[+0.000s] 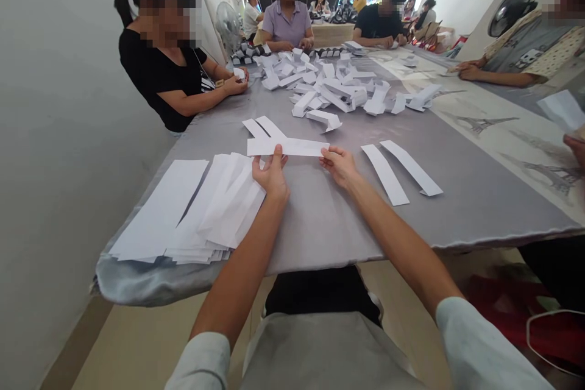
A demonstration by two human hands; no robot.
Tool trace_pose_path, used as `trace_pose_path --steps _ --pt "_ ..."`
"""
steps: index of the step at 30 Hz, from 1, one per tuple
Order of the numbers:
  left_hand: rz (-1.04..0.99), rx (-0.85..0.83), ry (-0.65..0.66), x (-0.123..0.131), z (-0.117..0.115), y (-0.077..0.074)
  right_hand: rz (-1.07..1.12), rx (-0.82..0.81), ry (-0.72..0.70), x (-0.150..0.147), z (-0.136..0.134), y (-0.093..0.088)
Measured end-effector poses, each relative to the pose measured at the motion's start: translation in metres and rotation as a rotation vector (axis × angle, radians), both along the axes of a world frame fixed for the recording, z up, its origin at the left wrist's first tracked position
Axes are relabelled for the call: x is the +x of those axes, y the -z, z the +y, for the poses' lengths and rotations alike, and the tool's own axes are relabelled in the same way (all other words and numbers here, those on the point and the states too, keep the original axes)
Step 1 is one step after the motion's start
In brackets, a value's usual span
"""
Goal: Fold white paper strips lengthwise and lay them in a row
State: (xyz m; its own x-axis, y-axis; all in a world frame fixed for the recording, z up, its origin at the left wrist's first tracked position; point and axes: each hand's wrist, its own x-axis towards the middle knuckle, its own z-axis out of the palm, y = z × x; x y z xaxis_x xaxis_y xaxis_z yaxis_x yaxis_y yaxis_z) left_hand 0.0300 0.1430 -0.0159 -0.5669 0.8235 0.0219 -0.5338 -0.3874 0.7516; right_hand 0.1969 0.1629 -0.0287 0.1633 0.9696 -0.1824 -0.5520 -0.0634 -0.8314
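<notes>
I hold a long white paper strip (292, 147) level above the grey tablecloth (320, 219). My left hand (272, 175) pinches the strip left of its middle, thumb and fingers closed on its lower edge. My right hand (339, 164) pinches the strip's right end. A fanned stack of white paper sheets (196, 213) lies just left of my left hand. Two folded strips (402, 170) lie to the right of my right hand. Two more strips (262, 128) lie just behind the held one.
A heap of folded white paper pieces (338, 88) covers the table's middle. Other people sit along the left side, far end and right side, their hands on the table. Fans stand at the back left and right. The table's front edge is near my arms.
</notes>
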Motion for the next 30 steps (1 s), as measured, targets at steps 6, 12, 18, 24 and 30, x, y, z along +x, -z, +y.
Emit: trace_pose_path --steps 6,12,18,24,30 --pt "0.131 0.067 0.15 0.008 -0.007 0.001 -0.011 -0.007 -0.056 -0.012 -0.008 -0.002" --pt "0.175 0.029 0.324 0.019 -0.008 0.015 -0.167 0.04 -0.197 -0.024 -0.019 -0.002" --pt "0.124 0.042 0.357 0.02 -0.008 0.016 -0.222 0.092 -0.278 -0.02 -0.017 0.0" --pt "0.048 0.033 0.342 0.019 -0.008 0.011 -0.205 0.065 -0.309 -0.006 -0.01 0.004" --pt "0.032 0.022 0.212 0.005 -0.001 0.009 -0.227 0.001 -0.28 0.014 -0.005 -0.001"
